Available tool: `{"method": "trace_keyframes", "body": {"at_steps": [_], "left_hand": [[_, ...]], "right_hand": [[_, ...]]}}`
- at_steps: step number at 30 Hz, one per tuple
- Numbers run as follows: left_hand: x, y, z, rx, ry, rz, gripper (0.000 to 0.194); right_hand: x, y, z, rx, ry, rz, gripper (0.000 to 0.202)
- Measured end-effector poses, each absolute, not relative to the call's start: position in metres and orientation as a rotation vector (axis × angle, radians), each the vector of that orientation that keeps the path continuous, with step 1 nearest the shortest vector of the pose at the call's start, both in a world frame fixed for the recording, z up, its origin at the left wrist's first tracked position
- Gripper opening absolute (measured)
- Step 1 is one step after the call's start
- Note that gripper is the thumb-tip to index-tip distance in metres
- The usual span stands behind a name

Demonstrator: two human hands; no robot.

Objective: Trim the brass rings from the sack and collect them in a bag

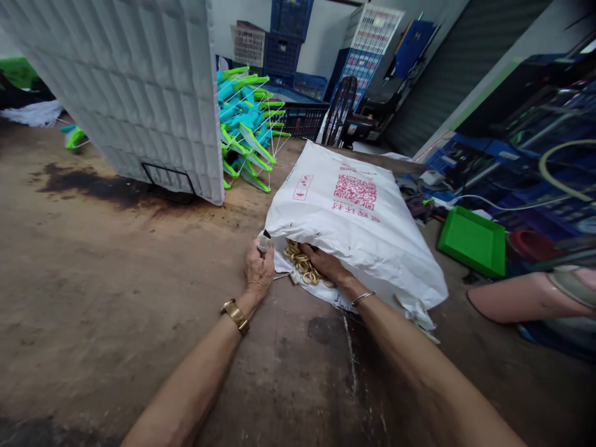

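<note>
1. Brown worktop (pixel 130 292), stacked crates (pixel 282 54) behind; on it a white printed sack (pixel 349 233) lies flat, mouth towards the wearer, probably for easy reaching in.
2. Left hand (pixel 259 266) is closed on the mouth's left corner, apparently to keep it open; the pale patch at its fingers is too small to identify.
3. Right hand (pixel 329 264), apart from the left, reaches under the upper flap; whether its partly hidden fingers grip, I cannot tell.
4. Gold rings (pixel 303 266) spill at the mouth, between the hands, against the right fingers.
</note>
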State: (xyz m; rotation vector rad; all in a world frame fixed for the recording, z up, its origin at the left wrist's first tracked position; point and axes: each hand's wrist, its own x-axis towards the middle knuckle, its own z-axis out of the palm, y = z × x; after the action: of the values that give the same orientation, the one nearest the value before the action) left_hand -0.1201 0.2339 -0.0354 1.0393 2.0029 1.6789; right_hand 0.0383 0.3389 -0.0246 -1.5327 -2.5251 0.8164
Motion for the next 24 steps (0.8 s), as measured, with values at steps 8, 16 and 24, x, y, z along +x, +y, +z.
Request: {"method": "trace_keyframes", "body": {"at_steps": [8, 16, 24], "left_hand": [[-0.119, 0.232, -0.030, 0.986, 1.978, 1.688, 0.027], [-0.121, 0.230, -0.024, 0.952, 1.969, 1.683, 0.031], [-0.121, 0.229, -0.019, 0.946, 2.013, 1.649, 0.034]], "right_hand": [[0.027, 0.311, -0.015, -1.544, -2.493, 0.639, 0.049], [0.029, 0.284, -0.022, -1.145, -2.394, 0.357, 0.042], [0.037, 0.253, -0.024, -1.085, -2.550, 0.138, 0.047]]}}
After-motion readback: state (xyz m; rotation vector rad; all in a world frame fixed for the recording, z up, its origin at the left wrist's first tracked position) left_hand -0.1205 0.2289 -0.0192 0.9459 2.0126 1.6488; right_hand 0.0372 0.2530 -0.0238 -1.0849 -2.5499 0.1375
